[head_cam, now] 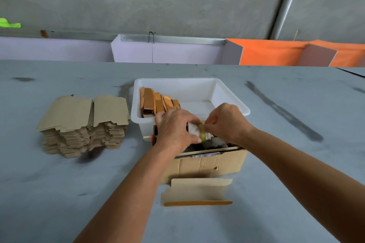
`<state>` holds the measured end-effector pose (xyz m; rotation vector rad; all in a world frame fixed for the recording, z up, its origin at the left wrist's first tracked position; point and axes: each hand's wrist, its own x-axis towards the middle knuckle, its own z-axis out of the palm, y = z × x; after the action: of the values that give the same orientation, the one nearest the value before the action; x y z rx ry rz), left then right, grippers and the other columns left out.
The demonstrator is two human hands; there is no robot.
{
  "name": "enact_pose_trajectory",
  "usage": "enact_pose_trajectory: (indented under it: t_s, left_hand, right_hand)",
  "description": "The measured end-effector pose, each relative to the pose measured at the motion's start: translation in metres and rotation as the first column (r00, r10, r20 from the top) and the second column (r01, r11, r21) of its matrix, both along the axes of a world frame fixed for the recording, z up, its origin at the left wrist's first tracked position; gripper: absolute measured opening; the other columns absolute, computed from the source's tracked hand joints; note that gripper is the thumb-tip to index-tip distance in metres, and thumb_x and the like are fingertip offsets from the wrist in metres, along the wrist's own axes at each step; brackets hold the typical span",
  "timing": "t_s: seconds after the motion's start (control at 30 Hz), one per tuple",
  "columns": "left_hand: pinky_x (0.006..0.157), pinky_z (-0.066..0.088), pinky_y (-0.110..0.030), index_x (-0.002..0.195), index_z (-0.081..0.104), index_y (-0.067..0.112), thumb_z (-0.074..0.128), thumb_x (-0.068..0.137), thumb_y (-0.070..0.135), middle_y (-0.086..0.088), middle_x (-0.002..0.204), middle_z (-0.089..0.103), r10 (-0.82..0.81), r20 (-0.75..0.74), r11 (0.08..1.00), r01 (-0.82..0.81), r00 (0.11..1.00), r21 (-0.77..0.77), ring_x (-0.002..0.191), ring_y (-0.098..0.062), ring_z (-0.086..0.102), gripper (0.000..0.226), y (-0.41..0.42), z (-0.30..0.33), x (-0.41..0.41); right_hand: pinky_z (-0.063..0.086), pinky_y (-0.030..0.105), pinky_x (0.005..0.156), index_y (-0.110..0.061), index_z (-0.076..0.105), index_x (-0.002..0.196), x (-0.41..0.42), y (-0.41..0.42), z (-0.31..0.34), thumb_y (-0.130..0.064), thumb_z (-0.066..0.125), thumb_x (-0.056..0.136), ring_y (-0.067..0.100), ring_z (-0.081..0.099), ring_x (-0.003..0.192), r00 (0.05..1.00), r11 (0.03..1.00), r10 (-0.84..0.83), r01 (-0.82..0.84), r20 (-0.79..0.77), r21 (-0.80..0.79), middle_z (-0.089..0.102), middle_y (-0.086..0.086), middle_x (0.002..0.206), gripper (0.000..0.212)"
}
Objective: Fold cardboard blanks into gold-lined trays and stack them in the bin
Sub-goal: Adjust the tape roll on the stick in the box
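No text, label, brand, number or sign can be read anywhere in this view, on the cardboard box (207,163), the white bin (189,85) or elsewhere.

Two bare forearms reach in from the lower edge, no sleeves showing. The left hand (175,130) and right hand (227,122) wear no gloves, rings or watch.

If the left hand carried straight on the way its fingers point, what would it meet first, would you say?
The left hand points away from the person and slightly right, gripping a small wrapped roll. Going on, it would probably meet the near wall of the white bin first, though depth is hard to judge here.
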<state>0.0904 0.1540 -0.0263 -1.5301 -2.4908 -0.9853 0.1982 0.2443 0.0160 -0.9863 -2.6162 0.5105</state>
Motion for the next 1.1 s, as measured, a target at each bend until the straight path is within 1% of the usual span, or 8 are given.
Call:
enact_pose_trajectory:
  t_s: [0.17, 0.23, 0.4, 0.5, 0.6, 0.73, 0.87, 1.1]
  left_hand:
    - [0.091, 0.010, -0.028, 0.106, 0.065, 0.037, 0.081, 0.065, 0.036, 0.017, 0.119, 0.057, 0.000, 0.016, 1.000, 0.000, 1.000, 0.000, 0.119, -0.010, 0.039, 0.044, 0.000, 0.000, 0.002]
    - [0.095, 0.012, -0.031, 0.107, 0.065, 0.036, 0.081, 0.066, 0.036, 0.017, 0.119, 0.057, -0.003, 0.023, 1.000, 0.003, 1.000, -0.001, 0.119, -0.010, 0.039, 0.044, 0.000, 0.001, 0.003]
    - [0.097, 0.015, -0.033, 0.104, 0.065, 0.036, 0.082, 0.065, 0.036, 0.016, 0.116, 0.059, 0.013, 0.001, 1.000, -0.013, 1.000, -0.009, 0.117, -0.011, 0.042, 0.042, 0.000, 0.002, 0.003]
    - [0.096, 0.016, -0.034, 0.098, 0.067, 0.035, 0.082, 0.064, 0.036, 0.017, 0.109, 0.061, 0.016, 0.002, 1.000, -0.016, 1.000, 0.006, 0.113, -0.011, 0.044, 0.037, 0.000, 0.002, 0.004]
    - [0.093, 0.016, -0.032, 0.097, 0.067, 0.035, 0.083, 0.064, 0.036, 0.018, 0.104, 0.062, 0.014, -0.005, 1.000, -0.014, 1.000, 0.017, 0.110, -0.010, 0.045, 0.037, 0.001, 0.002, 0.004]
    - [0.087, 0.011, -0.028, 0.101, 0.067, 0.035, 0.083, 0.063, 0.035, 0.018, 0.110, 0.061, -0.001, 0.001, 0.999, 0.001, 1.000, 0.032, 0.112, -0.010, 0.045, 0.041, 0.000, 0.001, 0.004]
    - [0.092, 0.012, -0.030, 0.105, 0.066, 0.035, 0.083, 0.063, 0.034, 0.017, 0.115, 0.060, 0.003, 0.008, 1.000, -0.003, 1.000, 0.025, 0.116, -0.010, 0.043, 0.045, 0.001, 0.000, 0.002]
    - [0.087, 0.008, -0.026, 0.102, 0.067, 0.035, 0.084, 0.061, 0.032, 0.016, 0.115, 0.059, -0.001, 0.047, 0.999, 0.000, 0.999, 0.033, 0.115, -0.010, 0.041, 0.045, 0.000, 0.000, 0.002]
  right_hand:
    - [0.031, 0.021, 0.049, -0.008, 0.054, 0.074, -0.012, -0.009, -0.001, -0.019, 0.058, 0.085, 0.019, 0.046, 0.067, 0.996, 0.991, -0.053, 0.043, 0.075, 0.123, 0.047, 0.004, 0.067, 0.015]
    - [0.029, 0.020, 0.045, -0.008, 0.055, 0.074, -0.015, -0.008, -0.001, -0.019, 0.064, 0.080, 0.021, 0.049, 0.067, 0.994, 0.993, -0.098, 0.093, 0.055, 0.078, 0.049, 0.006, 0.070, 0.015]
    - [0.037, 0.027, 0.062, -0.009, 0.046, 0.081, -0.023, -0.013, 0.007, -0.032, 0.068, 0.080, 0.022, 0.049, 0.075, 0.988, 0.990, -0.104, 0.092, 0.117, 0.111, 0.050, 0.008, 0.080, 0.032]
    - [0.038, 0.028, 0.067, -0.011, 0.042, 0.086, -0.026, -0.018, 0.010, -0.031, 0.066, 0.082, 0.021, 0.045, 0.078, 0.981, 0.984, -0.087, 0.056, 0.175, 0.170, 0.045, 0.004, 0.074, 0.031]
    - [0.038, 0.028, 0.065, -0.008, 0.037, 0.073, -0.027, -0.020, 0.009, -0.028, 0.066, 0.082, 0.021, 0.044, 0.075, 0.976, 0.981, -0.100, 0.064, 0.193, 0.183, 0.038, 0.001, 0.066, 0.036]
    - [0.035, 0.028, 0.056, -0.013, 0.032, 0.061, -0.027, -0.019, 0.003, -0.028, 0.066, 0.079, 0.020, 0.044, 0.066, 0.981, 0.988, -0.116, 0.099, 0.153, 0.116, 0.040, 0.001, 0.063, 0.042]
    - [0.027, 0.023, 0.042, -0.011, 0.040, 0.058, -0.023, -0.013, -0.002, -0.029, 0.070, 0.075, 0.014, 0.039, 0.052, 0.987, 0.988, -0.146, 0.149, 0.067, -0.036, 0.042, 0.002, 0.059, 0.038]
    - [0.027, 0.024, 0.043, -0.008, 0.048, 0.057, -0.017, -0.007, -0.003, -0.021, 0.074, 0.071, 0.015, 0.035, 0.050, 0.979, 0.924, -0.203, 0.183, -0.025, -0.337, 0.038, 0.002, 0.055, 0.032]
